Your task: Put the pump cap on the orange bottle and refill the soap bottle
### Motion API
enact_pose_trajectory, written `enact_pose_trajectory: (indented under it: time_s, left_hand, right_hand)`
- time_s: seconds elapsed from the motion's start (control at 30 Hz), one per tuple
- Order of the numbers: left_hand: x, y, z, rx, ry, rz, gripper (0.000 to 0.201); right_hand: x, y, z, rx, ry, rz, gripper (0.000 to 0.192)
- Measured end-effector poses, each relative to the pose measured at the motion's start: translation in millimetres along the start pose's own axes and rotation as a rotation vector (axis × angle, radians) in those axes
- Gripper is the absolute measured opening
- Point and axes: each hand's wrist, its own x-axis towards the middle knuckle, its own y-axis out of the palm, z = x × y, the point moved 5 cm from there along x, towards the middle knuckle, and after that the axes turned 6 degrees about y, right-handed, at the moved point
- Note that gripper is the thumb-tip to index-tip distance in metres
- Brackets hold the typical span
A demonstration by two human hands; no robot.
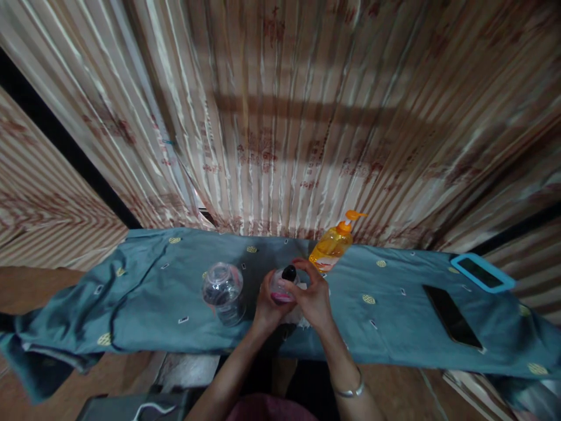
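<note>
Both hands (268, 305) (317, 297) grip a black-topped bottle (281, 296) in their fingers (309, 269) (an orange pump bottle (332, 245) stands near).

The black-capped bottle (281, 296) looks smooth plastic; the tablecloth (394, 327), matt fabric; the bangle (349, 393), shiny metal.

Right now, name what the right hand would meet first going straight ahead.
Likely the black-topped bottle held in the left hand; the right hand seems to touch it, though depth is unclear.

Bottle (281, 297) between hands (265, 310) (316, 299); seemingly cup (222, 286) left; pump bottle (331, 248) behind; phone (452, 316) right
</note>
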Motion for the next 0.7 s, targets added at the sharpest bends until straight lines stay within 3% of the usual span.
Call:
enact_pose_trajectory:
  time_s: [0.2, 0.53, 0.7]
  left_hand:
    - [0.0, -4.4, -0.3, -0.008, -0.034, 0.012, 0.077]
    - [0.1, -3.0, -0.7, -0.019, -0.038, -0.032, 0.077]
    - [-0.7, -4.8, -5.5, -0.038, -0.015, -0.016, 0.074]
  right_hand:
    - [0.1, 15.0, 10.2, 0.02, -0.078, 0.064, 0.034]
    - [2.2, 3.9, 16.8, -0.022, -0.193, 0.301, 0.048]
    - [3.1, 2.5, 12.5, -0.066, -0.108, 0.193, 0.061]
